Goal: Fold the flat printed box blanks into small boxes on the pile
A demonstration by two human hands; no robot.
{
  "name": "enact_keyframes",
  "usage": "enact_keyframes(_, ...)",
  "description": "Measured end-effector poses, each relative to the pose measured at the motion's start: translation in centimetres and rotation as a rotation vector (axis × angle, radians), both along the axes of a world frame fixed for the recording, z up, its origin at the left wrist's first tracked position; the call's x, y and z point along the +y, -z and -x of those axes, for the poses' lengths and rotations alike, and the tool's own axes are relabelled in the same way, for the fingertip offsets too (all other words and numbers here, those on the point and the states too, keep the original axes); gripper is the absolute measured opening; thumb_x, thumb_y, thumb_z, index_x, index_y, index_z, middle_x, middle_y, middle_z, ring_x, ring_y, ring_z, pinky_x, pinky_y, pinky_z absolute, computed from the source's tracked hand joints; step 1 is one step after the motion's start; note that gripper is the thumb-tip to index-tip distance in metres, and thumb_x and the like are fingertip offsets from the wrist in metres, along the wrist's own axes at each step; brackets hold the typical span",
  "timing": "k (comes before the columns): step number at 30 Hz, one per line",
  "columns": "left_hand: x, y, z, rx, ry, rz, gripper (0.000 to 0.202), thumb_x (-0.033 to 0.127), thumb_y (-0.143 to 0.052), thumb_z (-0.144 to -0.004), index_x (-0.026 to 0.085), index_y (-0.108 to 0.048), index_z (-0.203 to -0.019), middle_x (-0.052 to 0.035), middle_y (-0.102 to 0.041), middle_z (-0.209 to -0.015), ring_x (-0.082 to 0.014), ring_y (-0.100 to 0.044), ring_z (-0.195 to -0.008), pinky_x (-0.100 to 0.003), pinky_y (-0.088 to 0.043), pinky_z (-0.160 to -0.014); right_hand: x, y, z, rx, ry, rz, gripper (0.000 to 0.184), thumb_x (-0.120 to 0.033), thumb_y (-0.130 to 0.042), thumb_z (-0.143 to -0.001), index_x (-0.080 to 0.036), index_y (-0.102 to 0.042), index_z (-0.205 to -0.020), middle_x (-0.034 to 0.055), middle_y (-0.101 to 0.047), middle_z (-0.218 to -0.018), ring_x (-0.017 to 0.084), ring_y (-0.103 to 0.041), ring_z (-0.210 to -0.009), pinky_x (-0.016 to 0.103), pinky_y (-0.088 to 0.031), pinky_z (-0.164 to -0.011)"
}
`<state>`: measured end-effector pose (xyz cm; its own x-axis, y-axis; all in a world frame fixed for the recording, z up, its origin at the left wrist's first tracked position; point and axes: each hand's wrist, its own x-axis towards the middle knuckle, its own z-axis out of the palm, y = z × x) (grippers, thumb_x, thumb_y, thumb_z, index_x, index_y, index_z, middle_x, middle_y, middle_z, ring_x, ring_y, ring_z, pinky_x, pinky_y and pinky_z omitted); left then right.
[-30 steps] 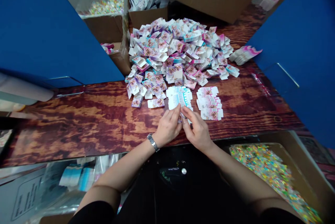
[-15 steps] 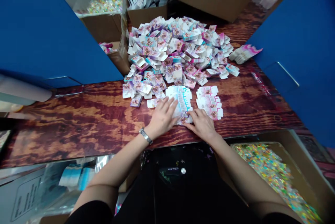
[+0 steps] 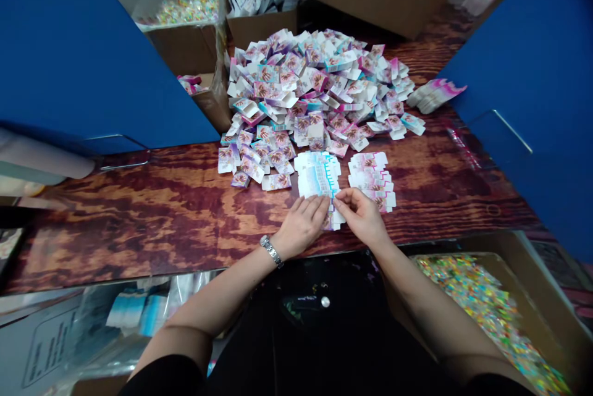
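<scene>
My left hand and my right hand meet at the near end of a fanned stack of flat white-and-blue carton blanks on the wooden table. Both hands pinch one small flat carton blank between their fingertips. A second fanned stack of pink blanks lies just right of my right hand. A big heap of folded small pink and purple cartons fills the table behind the stacks.
Blue partitions stand left and right. Cardboard boxes sit at the back. A box of colourful small pieces is at lower right. Another small stack of pink blanks lies at the far right. Plastic bags lie at lower left.
My left hand pulled back from lying flat on the blue stack. Both hands came together and now pinch one blank at the stack's near end.
</scene>
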<state>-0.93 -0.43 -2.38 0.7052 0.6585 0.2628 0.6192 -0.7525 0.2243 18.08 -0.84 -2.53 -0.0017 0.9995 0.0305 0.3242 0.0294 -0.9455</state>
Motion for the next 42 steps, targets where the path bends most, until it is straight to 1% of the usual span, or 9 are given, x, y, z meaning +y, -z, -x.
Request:
enact_keyframes(4, 0.0, -0.8, 0.1, -0.054, 0.023, 0.102, 0.066, 0.039, -0.056, -0.089, 0.006, -0.031, -0.140, -0.0231, -0.052, -0.131, -0.0303, -0.052, -0.120, -0.045, -0.045, -0.096, -0.1, -0.6, 0.3, -0.070, -0.002, -0.036, 0.021, -0.040, -0.061, -0.086, -0.020, -0.060, -0.092, 0.0011, -0.066, -0.079, 0.015, -0.063, -0.072, 0.028, -0.050, -0.068)
enact_keyframes(8, -0.1, -1.3, -0.1, -0.037, -0.030, 0.088, 0.053, 0.025, -0.054, -0.088, 0.007, -0.036, -0.135, -0.0214, -0.055, -0.126, -0.0299, -0.055, -0.114, -0.045, -0.047, -0.094, -0.2, -1.4, 0.7, -0.104, -0.004, -0.076, 0.019, -0.039, -0.059, -0.087, -0.021, -0.060, -0.093, 0.0006, -0.066, -0.078, 0.016, -0.063, -0.071, 0.028, -0.050, -0.067)
enact_keyframes(16, -0.2, -0.8, -0.1, -0.155, -0.102, 0.123, 0.029, 0.019, -0.049, -0.086, 0.013, -0.051, -0.115, -0.0112, -0.066, -0.093, -0.0229, -0.064, -0.087, -0.036, -0.053, -0.077, -0.6, -2.4, 1.5, -0.116, -0.022, -0.134, 0.016, -0.034, -0.056, -0.091, -0.021, -0.060, -0.099, 0.0021, -0.068, -0.087, 0.016, -0.065, -0.076, 0.029, -0.054, -0.072)
enact_keyframes(21, -0.1, -0.9, 0.2, -0.358, -0.230, 0.199, 0.059, 0.026, -0.057, -0.084, 0.014, -0.033, -0.136, -0.0083, -0.065, -0.098, -0.0179, -0.064, -0.079, -0.028, -0.052, -0.071, -1.3, -3.0, 1.2, -0.277, 0.018, -0.470, 0.021, -0.024, -0.058, -0.089, -0.022, -0.059, -0.109, 0.0092, -0.066, -0.110, 0.022, -0.065, -0.099, 0.037, -0.056, -0.084)
enact_keyframes(24, 0.0, -1.3, 0.2, -0.420, -0.253, 0.254, 0.056, 0.031, -0.058, -0.086, 0.018, -0.035, -0.135, -0.0031, -0.063, -0.092, -0.0131, -0.061, -0.067, -0.024, -0.049, -0.064, -1.5, -2.9, 0.9, -0.408, -0.026, -0.635, 0.024, -0.020, -0.056, -0.089, -0.022, -0.062, -0.113, 0.0107, -0.065, -0.116, 0.024, -0.063, -0.107, 0.041, -0.054, -0.093)
enact_keyframes(30, -0.1, -1.8, 0.0, -0.486, -0.269, 0.259, 0.053, 0.036, -0.060, -0.086, 0.020, -0.037, -0.131, -0.0026, -0.063, -0.096, -0.0103, -0.058, -0.061, -0.022, -0.047, -0.059, -1.7, -2.2, 0.5, -0.550, 0.026, -0.784, 0.033, -0.022, -0.063, -0.086, -0.025, -0.061, -0.119, 0.0102, -0.064, -0.120, 0.024, -0.065, -0.104, 0.038, -0.056, -0.089)
enact_keyframes(36, -0.2, -1.5, 0.1, -0.456, -0.234, 0.246, 0.043, 0.028, -0.058, -0.085, 0.020, -0.042, -0.124, -0.0016, -0.063, -0.092, -0.0125, -0.062, -0.067, -0.023, -0.049, -0.062, -1.9, -2.1, 1.2, -0.464, -0.105, -0.661, 0.026, -0.019, -0.055, -0.090, -0.023, -0.065, -0.114, 0.0111, -0.063, -0.119, 0.024, -0.064, -0.105, 0.039, -0.055, -0.090)
enact_keyframes(39, -0.1, -1.4, 0.3, -0.413, -0.174, 0.212, 0.037, 0.025, -0.055, -0.086, 0.020, -0.043, -0.121, -0.0033, -0.064, -0.094, -0.0148, -0.065, -0.077, -0.024, -0.051, -0.066, -2.1, -2.6, 1.6, -0.275, -0.136, -0.455, 0.023, -0.022, -0.053, -0.092, -0.023, -0.063, -0.112, 0.0077, -0.065, -0.108, 0.021, -0.065, -0.097, 0.036, -0.056, -0.084)
enact_keyframes(42, 0.0, -1.6, 0.4, -0.363, -0.120, 0.140, 0.035, 0.024, -0.053, -0.088, 0.019, -0.043, -0.121, -0.0076, -0.064, -0.104, -0.0181, -0.065, -0.089, -0.028, -0.053, -0.073, -2.0, -3.1, 1.8, -0.031, -0.032, -0.217, 0.029, -0.030, -0.050, -0.094, -0.024, -0.054, -0.123, 0.0034, -0.067, -0.094, 0.016, -0.064, -0.077, 0.030, -0.057, -0.068)
